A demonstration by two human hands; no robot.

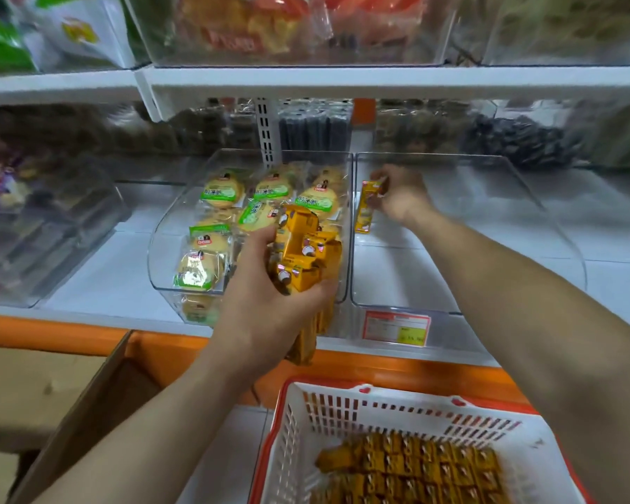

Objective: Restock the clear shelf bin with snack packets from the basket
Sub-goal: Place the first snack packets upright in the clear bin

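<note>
Head view shows one yellow snack packet (pixel 366 207) inside the clear shelf bin (pixel 397 308), just beside its left wall, pinched at its far end by the right hand (pixel 401 194). Its long axis runs front to back along that wall, near end toward the bin's front, likely to start a tidy row at the edge. The left hand (pixel 270 307) clutches a bundle of spare packets (pixel 302 256) in front of the neighbouring biscuit bin (pixel 168 256), seemingly kept close as supply. The basket (pixel 342 412) below holds further packets (pixel 408 467).
</note>
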